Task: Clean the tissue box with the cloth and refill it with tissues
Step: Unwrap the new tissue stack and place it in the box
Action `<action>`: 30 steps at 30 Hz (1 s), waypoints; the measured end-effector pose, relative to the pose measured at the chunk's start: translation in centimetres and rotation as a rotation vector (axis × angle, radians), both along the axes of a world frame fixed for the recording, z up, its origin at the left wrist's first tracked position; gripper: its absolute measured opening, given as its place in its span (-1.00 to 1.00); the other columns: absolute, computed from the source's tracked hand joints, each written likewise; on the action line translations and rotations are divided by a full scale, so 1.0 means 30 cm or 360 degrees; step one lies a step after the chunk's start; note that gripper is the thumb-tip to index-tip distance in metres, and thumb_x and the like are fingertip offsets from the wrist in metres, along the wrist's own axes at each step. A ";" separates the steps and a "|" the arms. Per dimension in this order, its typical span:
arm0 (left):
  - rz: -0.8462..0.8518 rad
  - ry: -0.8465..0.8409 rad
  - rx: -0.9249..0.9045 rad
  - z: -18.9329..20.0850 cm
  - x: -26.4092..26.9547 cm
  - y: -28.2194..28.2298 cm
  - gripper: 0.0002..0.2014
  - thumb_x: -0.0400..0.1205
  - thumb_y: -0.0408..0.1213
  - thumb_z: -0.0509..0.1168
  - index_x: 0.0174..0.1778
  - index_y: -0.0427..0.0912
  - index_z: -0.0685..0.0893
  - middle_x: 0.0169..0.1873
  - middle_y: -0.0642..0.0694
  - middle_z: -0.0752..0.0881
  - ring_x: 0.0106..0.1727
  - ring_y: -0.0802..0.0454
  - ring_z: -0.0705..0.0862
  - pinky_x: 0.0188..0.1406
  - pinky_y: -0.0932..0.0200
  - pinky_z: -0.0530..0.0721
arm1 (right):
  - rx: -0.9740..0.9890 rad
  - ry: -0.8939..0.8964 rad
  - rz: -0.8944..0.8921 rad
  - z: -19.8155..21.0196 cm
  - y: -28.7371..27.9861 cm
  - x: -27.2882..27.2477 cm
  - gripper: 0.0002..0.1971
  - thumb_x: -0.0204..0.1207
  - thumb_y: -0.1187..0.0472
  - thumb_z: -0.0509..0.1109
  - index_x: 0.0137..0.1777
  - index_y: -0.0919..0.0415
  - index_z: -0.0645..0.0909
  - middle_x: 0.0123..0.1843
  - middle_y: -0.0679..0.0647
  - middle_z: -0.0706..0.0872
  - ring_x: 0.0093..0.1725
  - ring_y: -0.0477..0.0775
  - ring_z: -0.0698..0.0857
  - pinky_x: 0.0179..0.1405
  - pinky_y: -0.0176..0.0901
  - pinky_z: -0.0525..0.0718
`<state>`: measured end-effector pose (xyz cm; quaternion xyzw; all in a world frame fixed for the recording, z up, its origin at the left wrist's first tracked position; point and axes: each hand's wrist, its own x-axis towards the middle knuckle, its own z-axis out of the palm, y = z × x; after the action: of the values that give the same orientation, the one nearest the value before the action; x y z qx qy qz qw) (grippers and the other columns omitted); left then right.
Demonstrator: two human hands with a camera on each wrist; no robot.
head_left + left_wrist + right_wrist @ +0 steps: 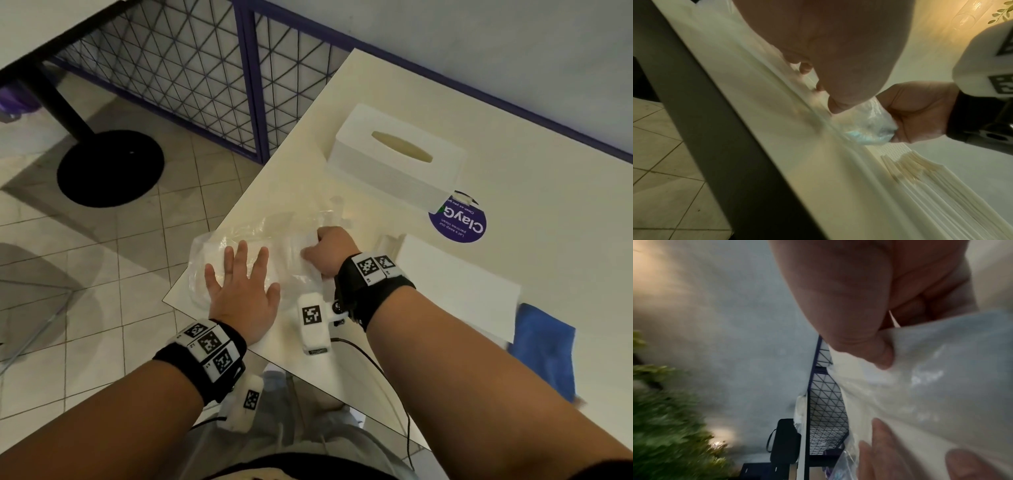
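Fingers (242, 255) of the left hand (241, 291) lie spread flat on the clear tissue pack (260, 246) near the bench (513, 192) corner, right hand (330, 251) pinching its end, contents kinda hazy through the plastic.

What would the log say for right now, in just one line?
step: unwrapping tissues | left hand: flat on plastic tissue pack | right hand: gripping pack's end | tissue box: empty | blue cloth: lying aside
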<state>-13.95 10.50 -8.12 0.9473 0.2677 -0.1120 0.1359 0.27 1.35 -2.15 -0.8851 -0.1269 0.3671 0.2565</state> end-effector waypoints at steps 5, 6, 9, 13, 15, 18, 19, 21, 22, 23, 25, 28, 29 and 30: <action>0.0057 0.0170 -0.0012 0.031 0.033 0.006 -0.39 0.70 0.03 -0.08 0.68 0.04 -0.07 0.69 -0.14 -0.18 0.67 -0.15 -0.28 0.57 -0.35 -0.28 | 0.0086 -0.0436 -0.0148 0.109 -0.122 0.059 -0.74 0.58 0.31 0.18 0.18 0.34 0.59 0.18 0.26 0.69 0.19 0.28 0.66 -0.04 -0.16 0.59; 0.0093 0.0190 -0.0012 0.045 0.048 0.002 -0.41 0.70 0.00 -0.07 0.68 0.03 -0.02 0.69 -0.15 -0.14 0.68 -0.16 -0.25 0.58 -0.36 -0.25 | 0.0107 -0.0516 -0.0182 0.131 -0.164 0.072 -0.73 0.60 0.29 0.17 0.21 0.34 0.58 0.19 0.27 0.68 0.20 0.31 0.66 0.04 -0.06 0.65; 0.0168 -0.0238 -0.0016 0.109 0.102 -0.038 -0.46 0.67 -0.13 0.04 0.61 -0.06 0.24 0.65 -0.19 0.10 0.67 -0.17 0.00 0.56 -0.34 -0.08 | 0.0138 -0.0705 -0.0327 0.185 -0.311 0.104 -0.70 0.63 0.25 0.17 0.30 0.30 0.53 0.22 0.27 0.66 0.10 0.32 0.72 0.04 0.00 0.71; -0.0171 -0.1028 -0.0685 0.195 0.214 -0.159 -0.47 0.64 -0.06 0.18 0.51 -0.19 0.39 0.48 -0.18 0.34 0.40 0.01 0.47 0.41 0.09 0.36 | 0.0446 -0.0660 -0.0699 0.230 -0.511 0.105 -0.73 0.64 0.24 0.20 0.29 0.24 0.56 -0.01 0.12 0.65 -0.42 0.19 0.71 -0.50 0.03 0.77; -0.0090 -0.1008 -0.1104 0.229 0.282 -0.235 -0.36 0.64 -0.02 0.29 0.58 -0.18 0.25 0.51 -0.11 0.29 0.40 0.13 0.45 0.36 0.20 0.43 | 0.0630 -0.0633 -0.0866 0.233 -0.592 0.099 -0.78 0.61 0.27 0.23 0.21 0.22 0.60 -0.08 0.13 0.69 -0.39 0.20 0.69 -0.60 -0.06 0.69; 0.0316 -0.0707 -0.1654 0.264 0.378 -0.307 -0.22 0.60 0.07 0.30 0.66 -0.10 0.10 0.60 -0.01 0.24 0.53 0.11 0.33 0.40 0.21 0.31 | 0.0856 -0.0632 -0.1071 0.219 -0.701 0.088 -0.86 0.60 0.27 0.27 0.08 0.15 0.63 -0.15 0.13 0.71 -0.35 0.13 0.66 -0.60 -0.20 0.60; 0.0389 -0.0669 -0.1782 0.266 0.400 -0.315 -0.17 0.56 0.14 0.32 0.66 -0.08 0.12 0.60 0.00 0.27 0.53 0.13 0.32 0.43 0.19 0.28 | 0.0897 -0.0651 -0.1103 0.212 -0.733 0.083 -0.88 0.58 0.24 0.29 0.04 0.12 0.64 -0.15 0.14 0.73 -0.32 0.13 0.67 -0.54 -0.17 0.62; 0.0381 -0.0687 -0.2017 0.264 0.428 -0.327 -0.14 0.45 0.13 0.45 0.59 -0.14 0.27 0.50 -0.03 0.48 0.45 0.12 0.47 0.51 0.05 0.36 | 0.0954 -0.0683 -0.1126 0.202 -0.790 0.071 -0.90 0.54 0.17 0.32 -0.03 0.04 0.66 -0.11 0.12 0.77 -0.20 0.08 0.70 -0.30 -0.08 0.70; 0.0314 -0.0706 -0.2068 0.261 0.437 -0.339 -0.28 0.48 0.00 0.47 0.51 -0.19 0.38 0.38 -0.05 0.60 0.36 0.09 0.58 0.48 -0.03 0.46 | 0.0998 -0.0672 -0.1134 0.199 -0.815 0.064 -0.90 0.54 0.18 0.32 -0.03 0.04 0.66 -0.10 0.09 0.78 -0.16 0.04 0.70 -0.17 -0.07 0.70; 0.0217 -0.0731 -0.2039 0.262 0.441 -0.359 -0.49 0.56 -0.19 0.43 0.40 -0.21 0.47 0.24 -0.04 0.69 0.25 0.10 0.66 0.41 -0.06 0.55 | 0.1046 -0.0648 -0.1145 0.193 -0.838 0.059 -0.89 0.57 0.24 0.33 -0.02 0.04 0.66 -0.11 0.06 0.77 -0.15 -0.03 0.69 -0.12 -0.17 0.69; 0.0043 -0.0820 -0.1803 0.261 0.451 -0.398 -0.78 0.64 -0.39 0.32 0.16 -0.08 0.58 0.07 0.02 0.73 0.10 0.10 0.70 0.31 -0.05 0.62 | 0.1081 -0.0633 -0.1180 0.177 -0.878 0.049 -0.80 0.60 0.37 0.31 -0.05 0.03 0.63 -0.17 -0.03 0.74 -0.22 -0.20 0.67 -0.19 -0.39 0.64; -0.0079 -0.0896 -0.1705 0.244 0.447 -0.439 -0.76 0.60 -0.33 0.32 -0.01 0.16 0.54 0.00 0.00 0.71 0.09 0.00 0.67 0.27 -0.12 0.62 | 0.1125 -0.0628 -0.1266 0.154 -0.915 0.024 -0.69 0.58 0.47 0.29 -0.12 -0.02 0.61 -0.22 -0.07 0.70 -0.34 -0.34 0.64 -0.29 -0.52 0.59; -0.0092 -0.0884 -0.1712 0.229 0.442 -0.448 -0.75 0.55 -0.27 0.33 0.00 0.19 0.52 0.02 -0.04 0.69 0.10 -0.02 0.66 0.26 -0.14 0.61 | 0.1120 -0.0617 -0.1276 0.142 -0.924 0.015 -0.68 0.57 0.48 0.29 -0.14 -0.02 0.60 -0.23 -0.07 0.69 -0.36 -0.35 0.63 -0.31 -0.53 0.58; -0.0093 -0.0852 -0.1696 0.207 0.439 -0.457 -0.74 0.51 -0.22 0.32 0.02 0.20 0.49 0.05 -0.06 0.68 0.13 -0.04 0.65 0.26 -0.15 0.60 | 0.1088 -0.0597 -0.1273 0.127 -0.931 0.007 -0.67 0.57 0.49 0.29 -0.13 -0.02 0.59 -0.22 -0.07 0.69 -0.34 -0.33 0.64 -0.31 -0.53 0.58</action>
<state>-0.78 -3.21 -1.92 0.7509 0.1048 0.0080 0.6520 0.48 -26.57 1.65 -0.7808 0.0635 0.0152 0.6213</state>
